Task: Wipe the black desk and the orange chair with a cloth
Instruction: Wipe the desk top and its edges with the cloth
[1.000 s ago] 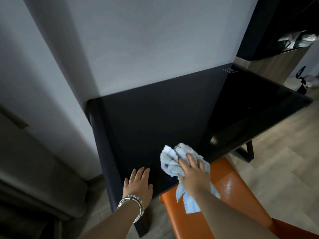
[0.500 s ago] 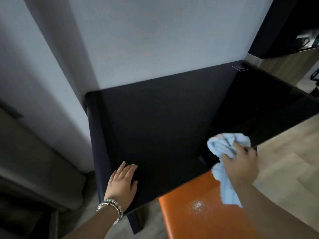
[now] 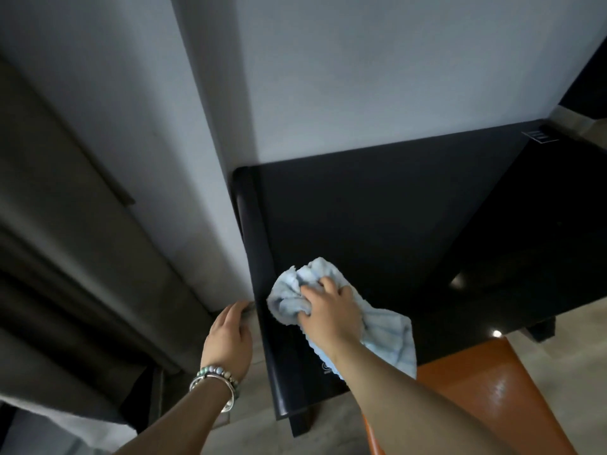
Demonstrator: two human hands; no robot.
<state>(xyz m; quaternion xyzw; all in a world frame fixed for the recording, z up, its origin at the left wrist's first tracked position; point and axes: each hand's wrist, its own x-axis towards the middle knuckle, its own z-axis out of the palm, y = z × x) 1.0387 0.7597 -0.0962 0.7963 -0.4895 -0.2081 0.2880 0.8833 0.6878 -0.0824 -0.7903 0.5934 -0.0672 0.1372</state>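
From the head camera, I saw the right hand pressing a crumpled pale-blue terry cloth onto the glossy black flat-topped counter. Its fingers were curled into the bunched fabric, gripping it, with a loose tail of cloth trailing back under the wrist toward the near edge. The cloth sat near the counter's left end, just right of the rounded side edge.

The left hand hung beside that end, off the counter, fingers loosely bent and holding nothing; whether the tips touched the wall corner I could not tell.

I judged the counter wipe to be under way: the far and right stretches beyond the fingers showed no clear sign either way. The shiny orange chair seat, near the right forearm, I took as not yet wiped.
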